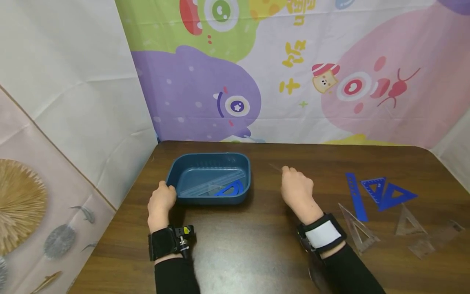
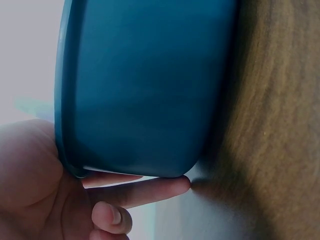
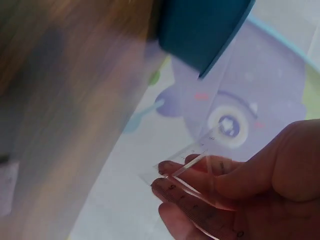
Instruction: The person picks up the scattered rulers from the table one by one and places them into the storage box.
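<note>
The left hand [image 1: 161,202] is gripping the near-left corner of the blue plastic tray [image 1: 211,200], its fingers lying against the outer wall. The right hand [image 1: 296,190], closed to a pinch, is holding a clear set square [image 3: 187,152] above the counter [image 1: 238,245], to the right of the tray. A clear ruler [image 1: 211,184] and what is probably a blue protractor [image 1: 238,187] are lying inside the tray. Beyond the right hand, a blue ruler [image 1: 356,198], two blue set squares [image 1: 386,203] and some clear pieces [image 1: 364,244] are resting on the counter.
</note>
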`<state>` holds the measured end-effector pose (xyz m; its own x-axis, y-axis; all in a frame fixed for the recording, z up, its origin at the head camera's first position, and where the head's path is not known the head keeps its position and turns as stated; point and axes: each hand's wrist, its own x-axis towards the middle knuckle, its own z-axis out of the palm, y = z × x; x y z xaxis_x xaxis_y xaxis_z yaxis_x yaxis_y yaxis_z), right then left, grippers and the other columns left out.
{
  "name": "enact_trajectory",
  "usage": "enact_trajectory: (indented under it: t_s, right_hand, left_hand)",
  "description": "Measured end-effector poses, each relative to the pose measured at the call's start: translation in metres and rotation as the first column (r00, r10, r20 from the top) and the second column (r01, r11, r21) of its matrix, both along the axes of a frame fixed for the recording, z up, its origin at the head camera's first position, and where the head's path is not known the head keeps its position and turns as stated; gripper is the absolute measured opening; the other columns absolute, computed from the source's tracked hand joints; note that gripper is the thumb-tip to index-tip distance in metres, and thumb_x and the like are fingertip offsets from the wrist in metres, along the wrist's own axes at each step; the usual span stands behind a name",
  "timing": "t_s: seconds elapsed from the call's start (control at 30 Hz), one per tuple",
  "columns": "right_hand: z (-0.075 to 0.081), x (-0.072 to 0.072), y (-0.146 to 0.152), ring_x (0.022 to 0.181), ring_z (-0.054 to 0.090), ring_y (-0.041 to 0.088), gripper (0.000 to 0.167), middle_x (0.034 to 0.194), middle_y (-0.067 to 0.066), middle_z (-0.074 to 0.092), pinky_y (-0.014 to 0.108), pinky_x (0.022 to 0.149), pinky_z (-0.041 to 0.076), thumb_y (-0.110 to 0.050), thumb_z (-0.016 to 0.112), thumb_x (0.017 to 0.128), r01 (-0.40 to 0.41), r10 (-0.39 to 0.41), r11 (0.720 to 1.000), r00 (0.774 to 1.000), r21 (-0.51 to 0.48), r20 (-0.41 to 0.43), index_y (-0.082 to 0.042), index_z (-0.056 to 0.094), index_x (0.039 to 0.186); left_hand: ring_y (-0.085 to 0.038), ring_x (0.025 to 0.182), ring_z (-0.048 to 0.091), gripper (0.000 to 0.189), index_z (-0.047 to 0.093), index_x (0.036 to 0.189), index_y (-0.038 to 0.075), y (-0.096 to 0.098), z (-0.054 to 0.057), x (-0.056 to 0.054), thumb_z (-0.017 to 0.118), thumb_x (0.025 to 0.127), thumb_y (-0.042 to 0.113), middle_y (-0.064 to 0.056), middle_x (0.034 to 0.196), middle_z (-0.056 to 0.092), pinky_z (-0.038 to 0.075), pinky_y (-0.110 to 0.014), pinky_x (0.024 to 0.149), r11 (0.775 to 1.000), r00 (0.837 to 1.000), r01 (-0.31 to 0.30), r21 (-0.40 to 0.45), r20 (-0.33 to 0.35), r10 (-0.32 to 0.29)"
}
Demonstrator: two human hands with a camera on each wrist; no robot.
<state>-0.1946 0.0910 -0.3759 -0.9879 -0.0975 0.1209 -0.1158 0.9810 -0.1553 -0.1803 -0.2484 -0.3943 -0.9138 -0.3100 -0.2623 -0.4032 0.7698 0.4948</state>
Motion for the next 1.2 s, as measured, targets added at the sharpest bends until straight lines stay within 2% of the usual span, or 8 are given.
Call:
enact_trajectory:
  t_s: [0.2, 0.37, 0.5, 0.6, 0.73, 0.83, 0.9, 1.2]
  right_hand:
    - [0.002, 0.012, -0.025, 0.082, 0.061, 0.027, 0.045, 0.098, 0.010, 0.064, 0.038, 0.058, 0.049, -0.014, 0.074, 0.072, -0.110, 0.117, 0.991, 0.987, 0.071, -0.107, -0.009, 0.059, 0.114]
    - [0.003, 0.017, -0.045, 0.084, 0.061, 0.023, 0.041, 0.099, 0.007, 0.063, 0.033, 0.060, 0.047, -0.012, 0.073, 0.073, -0.180, 0.197, 0.979, 0.957, 0.097, -0.212, -0.013, 0.060, 0.113]
    - [0.002, 0.019, -0.059, 0.087, 0.062, 0.020, 0.038, 0.099, 0.002, 0.065, 0.031, 0.064, 0.047, -0.009, 0.069, 0.076, -0.249, 0.275, 0.961, 0.914, 0.120, -0.298, -0.016, 0.062, 0.112]
    - [-0.001, 0.022, -0.067, 0.087, 0.063, 0.018, 0.034, 0.099, 0.000, 0.067, 0.029, 0.066, 0.047, -0.006, 0.067, 0.078, -0.304, 0.334, 0.942, 0.873, 0.139, -0.355, -0.016, 0.064, 0.110]
    - [-0.009, 0.027, -0.077, 0.078, 0.063, 0.014, 0.024, 0.090, -0.004, 0.069, 0.024, 0.062, 0.045, -0.006, 0.067, 0.078, -0.359, 0.402, 0.916, 0.816, 0.180, -0.415, -0.018, 0.069, 0.098]
    - [-0.015, 0.029, -0.082, 0.073, 0.062, 0.011, 0.018, 0.084, -0.006, 0.069, 0.022, 0.058, 0.044, -0.008, 0.067, 0.078, -0.391, 0.442, 0.897, 0.788, 0.207, -0.428, -0.020, 0.071, 0.091]
    - [-0.018, 0.030, -0.085, 0.074, 0.063, 0.011, 0.016, 0.086, -0.006, 0.070, 0.022, 0.059, 0.045, -0.009, 0.066, 0.079, -0.409, 0.458, 0.889, 0.782, 0.206, -0.424, -0.019, 0.071, 0.091]
    - [-0.024, 0.030, -0.093, 0.085, 0.065, 0.015, 0.024, 0.097, -0.002, 0.069, 0.028, 0.071, 0.051, -0.007, 0.062, 0.081, -0.455, 0.484, 0.874, 0.784, 0.171, -0.388, -0.013, 0.069, 0.103]
  left_hand:
    - [-0.052, 0.112, 0.042, 0.052, 0.020, 0.139, -0.005, 0.000, 0.000, 0.000, 0.022, 0.095, 0.022, -0.038, 0.130, 0.036, 0.036, -0.059, 0.089, 1.000, 1.000, 0.000, 0.002, 0.001, 0.000]
    - [-0.052, 0.113, 0.042, 0.052, 0.021, 0.138, -0.006, -0.002, 0.000, 0.000, 0.022, 0.094, 0.022, -0.038, 0.130, 0.036, 0.036, -0.059, 0.090, 1.000, 1.000, -0.006, 0.001, -0.003, 0.006]
    - [-0.052, 0.112, 0.042, 0.052, 0.021, 0.138, -0.006, -0.001, 0.001, 0.000, 0.023, 0.094, 0.023, -0.038, 0.129, 0.037, 0.036, -0.059, 0.089, 1.000, 1.000, -0.005, 0.003, -0.008, 0.005]
    - [-0.052, 0.112, 0.043, 0.052, 0.021, 0.137, -0.006, 0.000, 0.001, 0.000, 0.023, 0.094, 0.022, -0.038, 0.129, 0.037, 0.036, -0.059, 0.089, 1.000, 1.000, -0.002, 0.004, -0.005, 0.002]
    - [-0.052, 0.111, 0.043, 0.052, 0.022, 0.137, -0.007, 0.000, 0.001, 0.000, 0.023, 0.094, 0.022, -0.038, 0.129, 0.037, 0.037, -0.059, 0.089, 1.000, 1.000, 0.000, 0.001, -0.003, 0.000]
    - [-0.052, 0.110, 0.044, 0.051, 0.023, 0.136, -0.007, 0.000, 0.001, 0.001, 0.023, 0.094, 0.022, -0.039, 0.128, 0.038, 0.037, -0.059, 0.088, 1.000, 1.000, -0.002, -0.005, -0.011, 0.002]
    - [-0.052, 0.110, 0.044, 0.051, 0.024, 0.136, -0.007, 0.000, 0.001, 0.000, 0.023, 0.094, 0.022, -0.039, 0.127, 0.038, 0.038, -0.059, 0.088, 1.000, 1.000, -0.003, -0.007, -0.017, 0.003]
    - [-0.052, 0.111, 0.043, 0.051, 0.024, 0.136, -0.007, 0.001, 0.001, 0.000, 0.023, 0.094, 0.022, -0.038, 0.128, 0.038, 0.037, -0.059, 0.088, 1.000, 1.000, -0.004, -0.003, -0.012, 0.004]
